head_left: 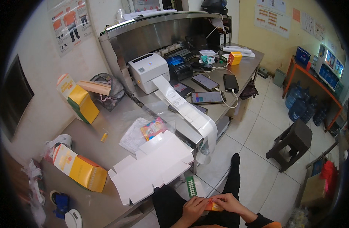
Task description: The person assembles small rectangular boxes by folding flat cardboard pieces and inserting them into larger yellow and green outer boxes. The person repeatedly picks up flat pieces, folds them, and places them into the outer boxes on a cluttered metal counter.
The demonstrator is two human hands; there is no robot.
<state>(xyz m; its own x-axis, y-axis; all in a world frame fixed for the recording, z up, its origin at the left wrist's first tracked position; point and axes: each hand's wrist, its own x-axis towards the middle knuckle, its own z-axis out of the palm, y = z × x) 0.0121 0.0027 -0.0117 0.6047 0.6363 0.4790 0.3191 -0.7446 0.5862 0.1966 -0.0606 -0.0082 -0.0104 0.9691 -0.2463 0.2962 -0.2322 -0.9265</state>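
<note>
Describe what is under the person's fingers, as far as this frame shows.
A small orange cardboard box shows between the left fingers and the right fingers. The parts beneath them are covered, and the box's inside cannot be seen.

even light around the white printer (151,72); dull glare on the steel panel (144,36) behind it; a display (330,62) glowing far to its right; edges bowing into black.

The small orange box (214,207) I hold looks like smooth printed card. Beside me, the flat white cut-out sheet (151,167) is matt card, the grey tabletop (87,140) dully shining metal. I see smooth plastic on the boxy white printer (146,68), duller plastic on the dark, splay-legged stool (291,141).
</note>
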